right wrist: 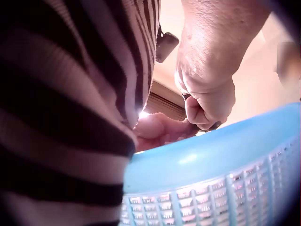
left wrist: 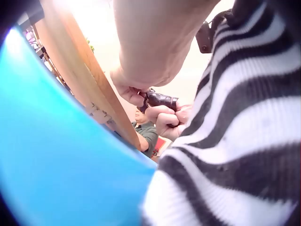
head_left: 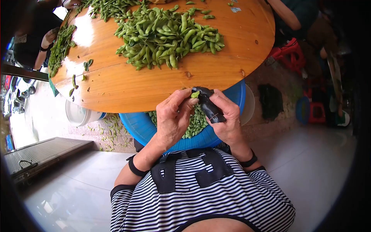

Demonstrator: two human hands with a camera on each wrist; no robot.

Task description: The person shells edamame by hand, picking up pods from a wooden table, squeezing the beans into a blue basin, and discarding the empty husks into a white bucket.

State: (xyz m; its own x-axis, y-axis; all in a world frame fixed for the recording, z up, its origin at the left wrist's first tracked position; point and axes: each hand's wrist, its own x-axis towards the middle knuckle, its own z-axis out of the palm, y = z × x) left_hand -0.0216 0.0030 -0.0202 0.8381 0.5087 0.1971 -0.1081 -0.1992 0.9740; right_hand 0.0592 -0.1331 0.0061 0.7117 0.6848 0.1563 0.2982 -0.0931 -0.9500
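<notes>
In the head view my left hand (head_left: 172, 116) pinches a green soybean pod (head_left: 195, 94) between thumb and fingers, in front of my chest. Its tip meets the end of a black, tape-wrapped handheld tool (head_left: 210, 106), which my right hand (head_left: 230, 120) grips. The left wrist view shows this dark tool (left wrist: 162, 100) as a thick cylinder between both hands. Directly below them, shelled green beans (head_left: 197, 123) lie in a blue plastic basket (head_left: 135, 129). From the right wrist, the right hand (right wrist: 211, 101) appears above the basket's rim (right wrist: 188, 160), its fingers curled.
A large heap of pods (head_left: 166, 36) covers part of the wooden table (head_left: 127, 92), whose near edge overhangs the basket. White buckets (head_left: 79, 114) stand under it. Other people's arms (head_left: 286, 13) are at the far sides. Pod scraps (head_left: 106, 131) litter the floor.
</notes>
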